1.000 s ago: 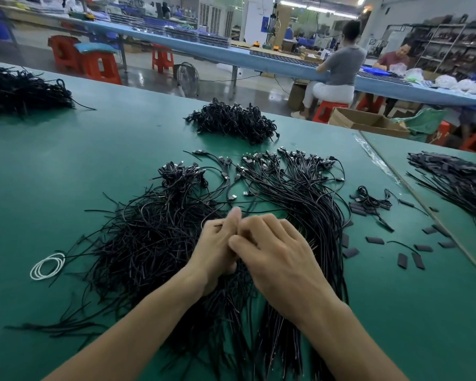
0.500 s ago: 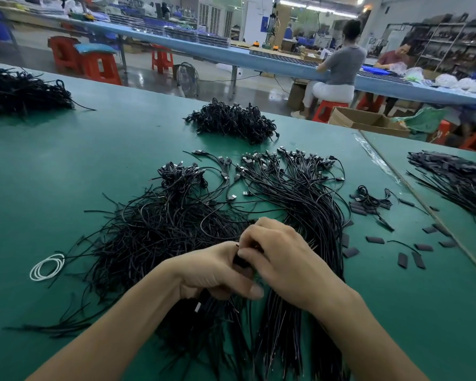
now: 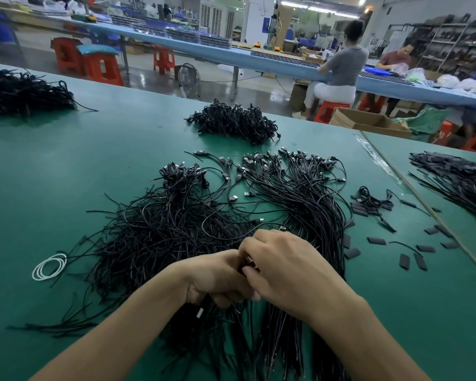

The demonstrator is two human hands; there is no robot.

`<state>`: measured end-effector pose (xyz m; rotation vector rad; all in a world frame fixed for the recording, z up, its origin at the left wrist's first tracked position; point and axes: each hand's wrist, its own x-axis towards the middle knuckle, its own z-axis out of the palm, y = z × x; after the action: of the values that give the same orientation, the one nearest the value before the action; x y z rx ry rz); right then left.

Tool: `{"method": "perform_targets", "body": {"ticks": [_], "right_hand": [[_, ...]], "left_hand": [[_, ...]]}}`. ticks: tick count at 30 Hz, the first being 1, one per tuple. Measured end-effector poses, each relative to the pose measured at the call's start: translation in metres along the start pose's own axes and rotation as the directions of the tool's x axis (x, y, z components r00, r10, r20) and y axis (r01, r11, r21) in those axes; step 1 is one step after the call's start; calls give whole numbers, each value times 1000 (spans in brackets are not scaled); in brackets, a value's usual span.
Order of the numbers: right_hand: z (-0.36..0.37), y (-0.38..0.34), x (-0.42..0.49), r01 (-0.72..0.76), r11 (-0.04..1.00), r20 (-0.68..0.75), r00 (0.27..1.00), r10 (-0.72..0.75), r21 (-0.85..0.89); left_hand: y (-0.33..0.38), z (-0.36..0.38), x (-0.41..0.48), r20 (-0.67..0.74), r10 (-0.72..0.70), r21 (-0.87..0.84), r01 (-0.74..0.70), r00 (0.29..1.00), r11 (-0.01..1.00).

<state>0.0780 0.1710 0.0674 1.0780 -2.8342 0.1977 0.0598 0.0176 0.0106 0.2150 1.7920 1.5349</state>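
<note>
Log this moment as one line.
left hand: grips black cable | right hand: pinches it | under hands: cable pile | surface: green table

Bright, even overhead ceiling light, soft shadows, sharp centre, wide-angle bending at the edges.

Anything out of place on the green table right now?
One white coiled band lies at the left fringe of the black cables, the only white item there. Short black sleeves lie scattered to their right. Nothing looks damaged.
</note>
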Motion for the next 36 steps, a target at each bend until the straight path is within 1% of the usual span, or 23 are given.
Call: {"method": "perform_targets", "body": {"ticks": [7,11,14,18,23,26,28,32,34,36], "right_hand": [[1,3,4,-39,999,46,998,39,4],[1,5,5,-62,998,95,994,60,18],[-3,8,5,-70,996,147,987,61,58],[-3,7,6,-51,999,165,985,48,14],[2,5,10,30,996,120,993,-19,-89],[4,1,10,83,977,77,995,-70,-194],[5,-2,9,68,971,44,997,-59,-231],[9,-9,10,-8,962,-23,1000,1,-272],[14,-8,11,-56,965,-91,995,34,-257],[19,-2,11,-98,966,-141,988,66,-238]], "left_hand": [[0,2,4,-43,-31,89,35,999,995],[0,3,6,-46,-31,78,35,998,996],[0,2,3,-9,-26,65,27,1000,997],[0,4,3,-19,-44,75,46,999,996],[2,5,6,-87,-42,93,50,995,994],[4,6,9,-166,-27,47,36,986,998],[4,6,10,-215,-21,12,24,976,1000],[3,7,13,-294,2,-38,-14,956,999],[3,8,14,-327,47,-81,-77,944,994],[4,8,13,-324,133,-154,-190,937,970]]}}
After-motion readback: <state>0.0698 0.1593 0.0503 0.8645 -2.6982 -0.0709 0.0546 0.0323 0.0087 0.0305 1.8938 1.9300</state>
